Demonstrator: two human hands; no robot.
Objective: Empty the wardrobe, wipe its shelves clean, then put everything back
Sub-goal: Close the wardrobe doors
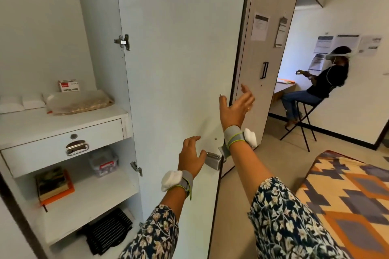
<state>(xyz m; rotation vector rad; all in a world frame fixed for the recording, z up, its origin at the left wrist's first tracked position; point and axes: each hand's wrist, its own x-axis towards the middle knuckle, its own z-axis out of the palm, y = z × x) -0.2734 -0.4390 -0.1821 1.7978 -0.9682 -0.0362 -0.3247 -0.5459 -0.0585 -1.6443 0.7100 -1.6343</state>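
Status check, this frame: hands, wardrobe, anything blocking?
Both open, empty: left hand by door latch, right hand at door edge. Open wardrobe door, shelves still stocked. No obstruction seen.

print on small box [69,86], wall notices [347,43], too blurred to read

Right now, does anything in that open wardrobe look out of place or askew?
Only one small thing: on the lower shelf, the stack of books on an orange folder lies turned at an angle, and its corner seems to poke past the front edge. Nothing looks spilled or broken.
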